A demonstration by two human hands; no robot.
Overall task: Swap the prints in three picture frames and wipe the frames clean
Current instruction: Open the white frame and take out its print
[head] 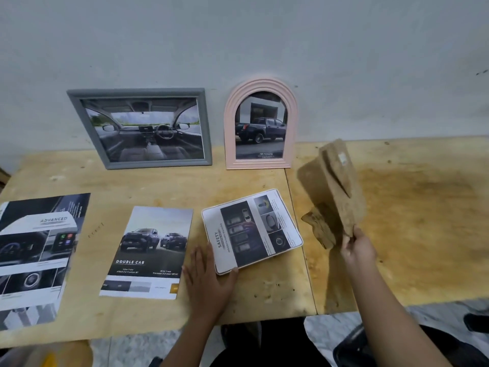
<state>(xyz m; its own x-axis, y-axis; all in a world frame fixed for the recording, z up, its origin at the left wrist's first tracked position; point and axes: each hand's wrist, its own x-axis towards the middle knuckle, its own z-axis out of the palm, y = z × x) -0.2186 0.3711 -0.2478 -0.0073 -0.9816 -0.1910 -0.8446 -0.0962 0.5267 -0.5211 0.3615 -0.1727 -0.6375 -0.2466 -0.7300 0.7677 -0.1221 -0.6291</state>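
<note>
Hands apart, my left hand [209,274] flat on counter [264,292], palm down, touching white frame [252,231], right hand [357,250] pinching tan cloth [336,192] aloft.

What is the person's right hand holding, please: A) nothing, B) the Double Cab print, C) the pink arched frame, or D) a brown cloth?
D: the right hand grips the bottom edge of a brown cloth, held up over the table.
</note>
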